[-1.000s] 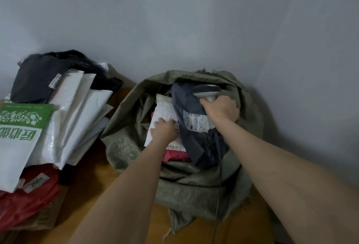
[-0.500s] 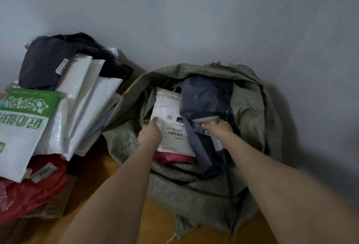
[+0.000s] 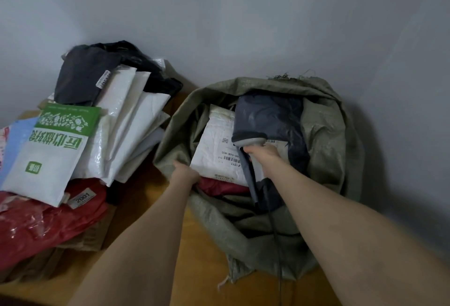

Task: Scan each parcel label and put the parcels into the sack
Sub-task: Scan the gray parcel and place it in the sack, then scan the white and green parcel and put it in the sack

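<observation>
In the sack point(image 3: 323, 135) mouth: white parcel point(image 3: 214, 145), long axis toward the sack's far rim. The left hand point(image 3: 186, 171) is nearer and grips its near corner. The right hand point(image 3: 264, 153) grips the scanner point(image 3: 250, 142) mid-sack.

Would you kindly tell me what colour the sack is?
The sack is a dull olive green, seen in the head view.

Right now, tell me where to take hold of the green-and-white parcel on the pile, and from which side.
Probably its near edge. The green-and-white parcel lies flat atop the pile, and that edge juts out over the red parcel, likely leaving room for fingers beneath. Come from the near side, thumb on top; nothing lies over it there.
</observation>
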The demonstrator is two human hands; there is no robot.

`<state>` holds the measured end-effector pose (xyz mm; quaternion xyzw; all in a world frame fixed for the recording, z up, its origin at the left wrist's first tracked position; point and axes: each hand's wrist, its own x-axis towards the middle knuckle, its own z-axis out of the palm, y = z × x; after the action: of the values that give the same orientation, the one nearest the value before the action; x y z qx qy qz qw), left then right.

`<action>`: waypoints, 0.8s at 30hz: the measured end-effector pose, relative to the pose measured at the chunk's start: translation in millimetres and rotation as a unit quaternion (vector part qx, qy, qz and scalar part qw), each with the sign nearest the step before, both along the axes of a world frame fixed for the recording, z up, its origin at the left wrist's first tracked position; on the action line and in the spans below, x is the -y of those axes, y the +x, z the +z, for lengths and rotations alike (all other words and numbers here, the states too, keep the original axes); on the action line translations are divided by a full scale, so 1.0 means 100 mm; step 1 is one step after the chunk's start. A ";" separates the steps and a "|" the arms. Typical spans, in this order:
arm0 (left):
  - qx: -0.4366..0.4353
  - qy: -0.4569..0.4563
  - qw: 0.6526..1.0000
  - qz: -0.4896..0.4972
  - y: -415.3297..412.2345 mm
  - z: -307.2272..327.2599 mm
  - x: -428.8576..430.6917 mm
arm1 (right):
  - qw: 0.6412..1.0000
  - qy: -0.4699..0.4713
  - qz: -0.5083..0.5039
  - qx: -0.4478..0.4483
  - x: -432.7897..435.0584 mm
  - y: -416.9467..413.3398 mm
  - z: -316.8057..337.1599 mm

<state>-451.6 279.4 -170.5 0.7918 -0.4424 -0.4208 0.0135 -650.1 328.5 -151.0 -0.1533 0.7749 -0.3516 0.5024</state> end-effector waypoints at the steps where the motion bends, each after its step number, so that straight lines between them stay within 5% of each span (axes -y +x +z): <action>1: 0.005 -0.037 0.999 -0.033 0.01 -0.01 0.02 | 1.000 0.008 0.002 -0.003 0.01 0.01 -0.02; 7: 0.197 -0.249 0.942 -0.109 0.31 0.38 0.30 | 0.999 0.023 -0.015 -0.032 0.03 -0.02 -0.14; 12: 0.217 -0.103 0.960 -0.142 0.17 0.36 0.16 | 1.000 -0.018 -0.020 -0.014 0.01 0.03 -0.10; 24: 0.179 -0.136 0.965 -0.134 0.13 0.87 -0.10 | 0.968 -0.086 0.022 0.234 -0.06 0.33 0.62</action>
<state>-438.1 289.3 -83.0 0.7784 -0.5928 -0.2058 -0.0147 -617.5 334.7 -89.1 -0.1269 0.5991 -0.4317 0.6622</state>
